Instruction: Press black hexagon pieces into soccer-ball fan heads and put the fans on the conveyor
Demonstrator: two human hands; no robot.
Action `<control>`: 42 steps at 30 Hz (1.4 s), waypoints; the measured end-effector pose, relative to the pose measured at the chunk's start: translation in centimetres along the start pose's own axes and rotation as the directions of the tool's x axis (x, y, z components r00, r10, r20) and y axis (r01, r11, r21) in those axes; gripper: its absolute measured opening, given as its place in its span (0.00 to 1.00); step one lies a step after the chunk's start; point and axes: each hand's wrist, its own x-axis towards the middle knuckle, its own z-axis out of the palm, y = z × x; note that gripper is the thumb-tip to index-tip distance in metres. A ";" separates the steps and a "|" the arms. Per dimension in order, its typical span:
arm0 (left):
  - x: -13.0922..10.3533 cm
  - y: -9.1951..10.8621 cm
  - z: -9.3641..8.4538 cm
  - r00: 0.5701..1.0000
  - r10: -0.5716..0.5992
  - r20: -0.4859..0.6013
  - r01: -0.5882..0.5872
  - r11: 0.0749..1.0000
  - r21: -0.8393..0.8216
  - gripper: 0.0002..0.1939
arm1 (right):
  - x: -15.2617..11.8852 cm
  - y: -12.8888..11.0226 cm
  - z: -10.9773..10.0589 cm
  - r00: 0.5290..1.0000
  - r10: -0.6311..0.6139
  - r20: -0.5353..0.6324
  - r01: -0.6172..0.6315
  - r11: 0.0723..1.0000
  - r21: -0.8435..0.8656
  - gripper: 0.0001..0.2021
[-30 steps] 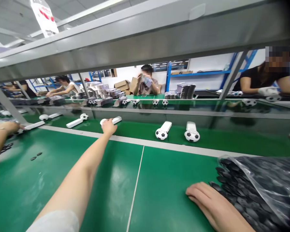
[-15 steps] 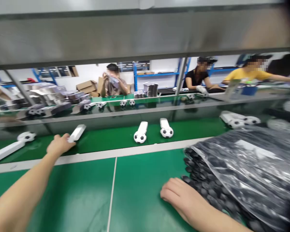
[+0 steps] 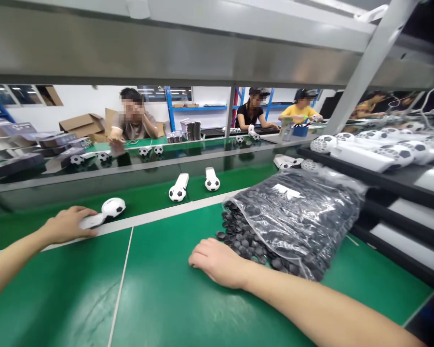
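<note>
My left hand point(image 3: 70, 224) is closed around the handle of a white handheld fan point(image 3: 113, 208) with a football-patterned head. This fan is at the near edge of the green conveyor belt point(image 3: 148, 193), its head pointing right and away from me. My right hand point(image 3: 215, 262) rests on the green worktop point(image 3: 159, 284) with its fingers curled under. Whether anything is inside them is hidden. Just beyond it, small black discs point(image 3: 244, 238) spill from a clear plastic bag point(image 3: 292, 212). Two more fans, a left one point(image 3: 178, 189) and a right one point(image 3: 212, 180), lie on the belt.
On the right, black trays point(image 3: 394, 168) are stacked with white fans. Further fans point(image 3: 287, 162) lie on the belt behind the bag. A metal beam point(image 3: 188, 58) crosses overhead. Across the line sit several co-workers, among piles of boxes point(image 3: 25, 144) and open cartons point(image 3: 83, 127).
The view has swung to the right, showing more of the trays. My left hand has drawn a fan toward the belt's near edge. My right hand stays beside the black discs.
</note>
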 end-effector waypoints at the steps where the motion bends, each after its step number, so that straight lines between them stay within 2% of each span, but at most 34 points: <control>1: 0.0 0.4 -0.1 1.000 0.000 0.018 0.000 1.000 0.000 0.25 | -0.1 0.0 0.0 1.000 -0.005 -0.006 0.005 1.000 -0.005 0.09; 5: -1.4 3.0 -0.2 0.997 0.064 0.042 -0.065 0.997 0.039 0.23 | -0.3 0.2 -0.3 0.999 0.005 -0.040 -0.004 1.000 0.018 0.08; 9: -5.5 7.8 0.5 0.983 0.178 0.033 -0.180 0.982 0.064 0.21 | -0.3 0.6 -0.4 0.988 0.089 -0.128 -0.073 0.990 0.122 0.08; 12: -9.3 11.6 1.4 0.945 0.326 0.028 -0.327 0.944 0.038 0.21 | -0.4 0.7 -0.4 0.957 0.155 -0.246 -0.085 0.959 0.271 0.06; 13: -10.3 12.8 1.6 0.916 0.399 0.035 -0.399 0.917 -0.004 0.21 | -0.4 0.6 -0.4 0.943 0.167 -0.286 -0.070 0.944 0.322 0.06; 17: -12.6 16.2 1.8 0.906 0.418 0.072 -0.387 0.884 -0.261 0.42 | -0.6 0.1 -0.4 0.894 0.198 -0.403 0.007 0.891 0.453 0.04; 19: -12.6 17.1 1.5 0.857 0.504 0.112 -0.434 0.821 -0.372 0.43 | -0.7 -0.1 -0.5 0.878 0.229 -0.421 0.009 0.870 0.493 0.04; 22: -12.1 18.0 0.9 0.752 0.632 0.188 -0.465 0.710 -0.528 0.36 | -0.8 -0.2 -0.7 0.866 0.288 -0.408 -0.026 0.842 0.539 0.03; 24: -12.0 18.6 0.7 0.710 0.669 0.221 -0.444 0.668 -0.598 0.35 | -0.9 -0.2 -0.9 0.854 0.327 -0.404 -0.045 0.822 0.568 0.03; 26: -12.5 19.1 1.0 0.681 0.696 0.228 -0.479 0.659 -0.580 0.37 | -0.9 -0.1 -1.1 0.834 0.365 -0.414 -0.052 0.798 0.600 0.03; 28: -13.6 19.7 1.7 0.684 0.703 0.196 -0.572 0.683 -0.454 0.39 | -0.8 0.1 -1.2 0.810 0.406 -0.423 -0.057 0.773 0.632 0.03; 30: -14.9 20.1 2.5 0.714 0.688 0.129 -0.632 0.714 -0.303 0.38 | -0.7 0.3 -1.3 0.794 0.441 -0.417 -0.064 0.744 0.665 0.04; 33: -16.1 20.1 3.4 0.759 0.650 0.048 -0.626 0.747 -0.224 0.38 | -0.7 0.5 -1.4 0.780 0.479 -0.402 -0.066 0.703 0.708 0.04; 36: -15.8 19.4 3.6 0.802 0.597 -0.013 -0.589 0.788 -0.182 0.40 | -0.7 0.4 -1.7 0.775 0.491 -0.398 -0.079 0.700 0.710 0.04; 39: -14.7 18.4 3.4 0.826 0.563 -0.019 -0.556 0.811 -0.183 0.41 | -0.8 0.0 -2.0 0.807 0.456 -0.376 -0.089 0.723 0.686 0.04; 42: -13.8 18.1 3.5 0.809 0.587 0.034 -0.553 0.780 -0.292 0.43 | -0.9 -0.5 -1.9 0.854 0.382 -0.353 -0.067 0.754 0.654 0.03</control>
